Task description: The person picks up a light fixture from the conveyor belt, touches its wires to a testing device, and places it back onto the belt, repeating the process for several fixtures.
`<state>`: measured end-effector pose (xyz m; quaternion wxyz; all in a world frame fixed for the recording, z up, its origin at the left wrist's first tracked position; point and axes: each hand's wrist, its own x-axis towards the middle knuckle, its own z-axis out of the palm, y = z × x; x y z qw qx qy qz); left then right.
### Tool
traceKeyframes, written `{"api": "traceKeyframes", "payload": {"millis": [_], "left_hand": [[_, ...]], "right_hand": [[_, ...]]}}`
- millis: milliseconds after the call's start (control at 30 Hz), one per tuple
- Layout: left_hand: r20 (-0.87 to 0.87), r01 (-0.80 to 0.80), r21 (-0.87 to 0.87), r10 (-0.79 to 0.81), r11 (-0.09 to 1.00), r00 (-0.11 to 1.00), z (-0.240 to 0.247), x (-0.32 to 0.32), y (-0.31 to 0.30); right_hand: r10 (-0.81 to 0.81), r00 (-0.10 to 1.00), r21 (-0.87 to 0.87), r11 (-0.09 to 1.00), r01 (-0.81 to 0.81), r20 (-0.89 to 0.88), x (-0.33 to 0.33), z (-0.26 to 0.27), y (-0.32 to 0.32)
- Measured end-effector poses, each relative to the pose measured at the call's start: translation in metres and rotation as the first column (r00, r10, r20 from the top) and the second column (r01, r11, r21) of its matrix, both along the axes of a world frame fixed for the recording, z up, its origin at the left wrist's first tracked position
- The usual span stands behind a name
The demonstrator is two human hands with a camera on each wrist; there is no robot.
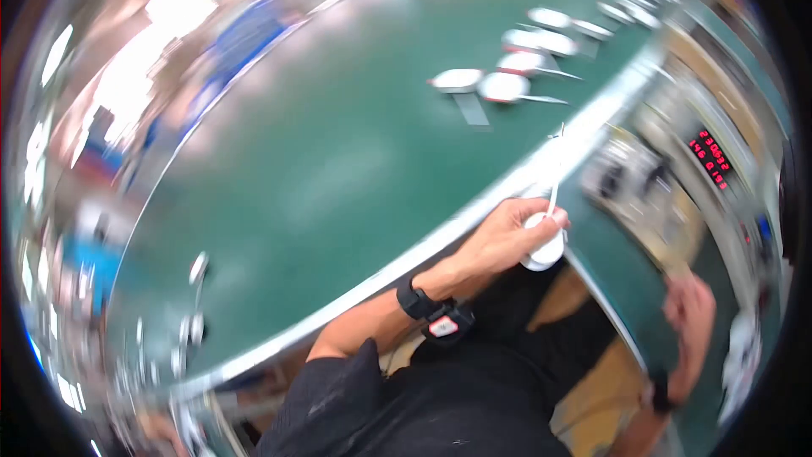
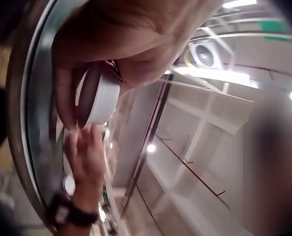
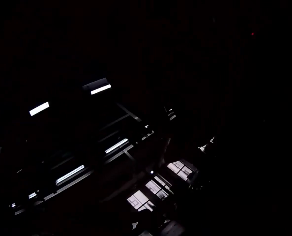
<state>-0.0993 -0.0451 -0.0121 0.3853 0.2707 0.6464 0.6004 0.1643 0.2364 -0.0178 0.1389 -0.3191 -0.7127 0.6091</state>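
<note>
My left hand [image 1: 507, 237] pinches a white, puck-shaped device [image 1: 543, 247] between thumb and fingers, over the bench's near edge. A thin white cord or strip sticks up from it. In the left wrist view the pale side of the puck-shaped device [image 2: 104, 101] faces out, with a bit of red near the fingertips. My right hand [image 1: 689, 309], blurred, hovers at the near end of the bench-side fixture [image 1: 647, 195], its fingers loosely bent. No held object shows in the right hand. The right wrist view is nearly black and shows no hand.
On the green bench top [image 1: 338, 161] several white round devices [image 1: 505, 86] with strips lie toward the far right. More white pieces [image 1: 197, 330] lie at the left end. A meter with red digits [image 1: 709, 159] stands at the right. A metal edge [image 1: 499, 195] runs along the bench.
</note>
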Motion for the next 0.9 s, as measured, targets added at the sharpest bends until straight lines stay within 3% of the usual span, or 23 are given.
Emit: {"api": "traceKeyframes", "payload": {"millis": [33,67,133,167,200,233,267,300,333,367,400,467,567,633,667,700,733,767,800,833,867,900], "left_hand": [[-0.260,-0.214,-0.028,0.199,0.977,0.945,0.005,-0.018,-0.051],[-0.493,-0.370,-0.024,0.311,0.929,0.813,0.003,-0.032,-0.104],[-0.580,-0.600,-0.167,0.414,0.783,0.702,-0.030,-0.049,-0.212],[-0.806,-0.706,-0.289,0.234,0.646,0.544,-0.019,-0.036,-0.251],[-0.804,-0.722,-0.399,0.164,0.566,0.572,-0.025,-0.034,-0.300],[-0.856,-0.813,-0.454,0.074,0.365,0.511,-0.037,-0.029,-0.342],[-0.883,-0.868,-0.469,-0.075,0.164,0.463,-0.034,-0.022,-0.367],[-0.920,-0.923,-0.385,-0.090,0.028,0.381,-0.026,-0.021,-0.376],[-0.919,-0.942,-0.335,-0.210,-0.036,0.335,-0.001,-0.020,-0.361],[-0.903,-0.935,-0.354,-0.273,0.032,0.333,0.005,-0.033,-0.365],[-0.945,-0.938,-0.271,-0.248,0.217,0.215,-0.001,-0.051,-0.368],[-0.811,-0.748,-0.544,-0.011,0.380,0.585,0.053,-0.074,-0.281],[-0.815,-0.484,-0.543,-0.292,0.687,0.501,0.040,-0.135,-0.191],[-0.905,-0.371,-0.396,-0.290,0.840,0.310,0.019,-0.191,-0.145],[-0.938,-0.242,-0.319,-0.269,0.917,0.217,0.004,-0.213,-0.104],[-0.950,-0.321,-0.309,-0.310,0.895,0.049,-0.014,-0.237,-0.082],[-0.964,-0.272,-0.266,-0.256,0.925,0.071,-0.020,-0.254,-0.058],[-0.888,-0.270,-0.454,-0.407,0.849,0.213,-0.026,-0.278,-0.034],[-0.908,-0.216,-0.409,-0.419,0.887,0.000,-0.014,-0.261,-0.006],[-0.859,-0.131,-0.481,-0.496,0.867,-0.125,-0.055,-0.335,-0.008],[-0.850,0.017,-0.526,-0.525,0.851,-0.041,-0.089,-0.398,-0.017],[-0.859,0.035,-0.513,-0.513,0.858,-0.014,-0.105,-0.433,-0.020]], "right_hand": [[0.079,0.997,0.110,0.991,-0.080,0.010,0.015,-0.001,0.008],[0.056,0.992,0.201,0.976,-0.078,0.113,0.031,-0.002,0.015],[0.027,0.984,0.224,0.972,-0.067,0.176,0.054,0.016,0.014],[0.091,0.978,0.219,0.967,-0.132,0.189,0.078,0.013,0.045],[0.033,0.958,0.201,0.975,-0.093,0.284,0.055,0.093,-0.019],[-0.012,0.973,0.270,0.961,-0.053,0.231,0.074,0.094,-0.008],[-0.068,0.981,0.342,0.940,0.002,0.181,0.097,0.093,0.006],[-0.147,0.972,0.398,0.915,0.064,0.181,0.107,0.103,0.017],[-0.255,0.949,0.462,0.875,0.145,0.184,0.126,0.115,0.019],[-0.361,0.915,0.519,0.825,0.222,0.182,0.143,0.127,0.021],[-0.443,0.878,0.568,0.777,0.272,0.185,0.164,0.137,0.019],[-0.552,0.815,0.633,0.698,0.335,0.177,0.193,0.150,0.008],[-0.649,0.740,0.692,0.616,0.377,0.175,0.233,0.164,-0.005],[-0.693,0.699,0.728,0.571,0.380,0.178,0.258,0.178,-0.006],[-0.723,0.668,0.750,0.538,0.385,0.176,0.273,0.187,-0.011],[-0.757,0.629,0.773,0.503,0.387,0.177,0.284,0.200,-0.016],[-0.784,0.595,0.802,0.466,0.375,0.177,0.286,0.214,-0.015],[-0.803,0.568,0.832,0.432,0.348,0.180,0.285,0.227,-0.004],[-0.814,0.552,0.864,0.401,0.306,0.182,0.283,0.239,0.008],[-0.816,0.547,0.893,0.374,0.252,0.188,0.280,0.249,0.023],[-0.810,0.555,0.915,0.350,0.199,0.189,0.276,0.259,0.035],[-0.799,0.574,0.929,0.330,0.169,0.179,0.277,0.268,0.044]]}}
